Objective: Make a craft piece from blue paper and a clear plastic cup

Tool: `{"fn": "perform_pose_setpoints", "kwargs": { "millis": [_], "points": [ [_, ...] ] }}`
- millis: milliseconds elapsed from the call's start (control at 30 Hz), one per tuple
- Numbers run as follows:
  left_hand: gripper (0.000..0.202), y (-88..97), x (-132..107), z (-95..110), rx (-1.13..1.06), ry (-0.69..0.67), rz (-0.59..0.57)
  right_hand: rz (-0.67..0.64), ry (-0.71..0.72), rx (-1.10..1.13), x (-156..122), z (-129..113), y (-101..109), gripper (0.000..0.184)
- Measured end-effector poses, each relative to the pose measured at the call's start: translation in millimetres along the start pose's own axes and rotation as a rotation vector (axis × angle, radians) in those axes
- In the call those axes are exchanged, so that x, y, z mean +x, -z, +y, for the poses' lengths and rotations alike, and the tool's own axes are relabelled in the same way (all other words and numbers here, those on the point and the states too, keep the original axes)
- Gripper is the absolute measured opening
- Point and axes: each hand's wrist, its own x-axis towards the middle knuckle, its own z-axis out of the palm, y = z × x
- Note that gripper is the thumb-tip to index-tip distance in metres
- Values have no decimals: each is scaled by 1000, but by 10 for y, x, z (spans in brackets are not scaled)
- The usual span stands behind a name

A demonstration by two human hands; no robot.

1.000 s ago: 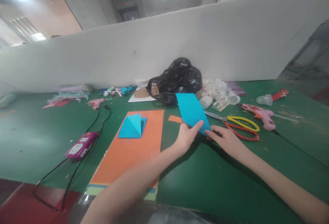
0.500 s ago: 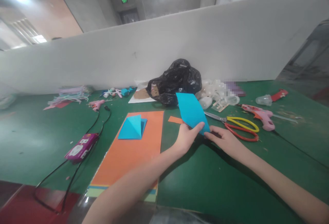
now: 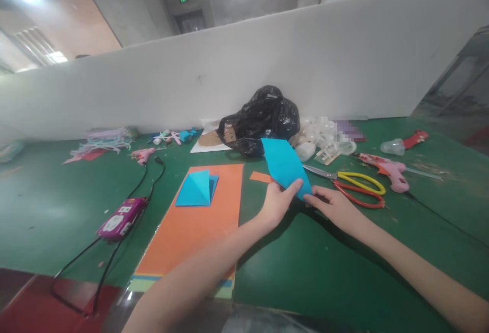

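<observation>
Holding a long kite-shaped sheet of blue paper (image 3: 284, 166) above the bench

We note the sheet raised and tilted above a dark green work table (image 3: 57, 211), its narrow lower point at our hands and its broad end leaning toward a crumpled black plastic bag (image 3: 260, 119). Our left hand (image 3: 277, 203) is closed on the lower edge. Our right hand (image 3: 329, 204) is partly open, with its fingertips (image 3: 315, 197) at the lower point; we cannot tell whether they grip the paper or merely touch it.

We judge the sheet light, thin and soft, apt to bend or crease under a hard grip. It seems best taken lightly by the edges near the lower point.

Just left of the sheet lies a small orange paper strip (image 3: 260, 176). Farther left, a folded blue paper triangle (image 3: 196, 190) sits on a tall rectangle of orange card (image 3: 206, 231). To the right, steel scissors with yellow and red loop handles (image 3: 355, 188) point their blades toward the sheet, beside a pink hot-glue gun (image 3: 389, 170). Clear plastic pieces (image 3: 317, 134) are heaped against the bag.
</observation>
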Motion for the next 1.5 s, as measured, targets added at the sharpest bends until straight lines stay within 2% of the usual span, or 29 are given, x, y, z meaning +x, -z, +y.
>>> {"fn": "perform_pose_setpoints", "kwargs": {
  "millis": [867,967,1167,1367,1500],
  "points": [
    [48,11,55,-8,34,-24,-24,-27,-12,-12,12,-11,12,48],
    [50,85,125,22,99,-27,-20,-14,-6,-3,11,8,16,49],
    [64,308,271,95,335,-74,64,-9,-14,5,8,32,5,51],
    [66,327,302,87,503,-99,73,-22,-22,-6,22,52,10,52],
    [64,340,308,95,520,-96,68,-24,-25,-3,23,72,13,52]
  ]
}}
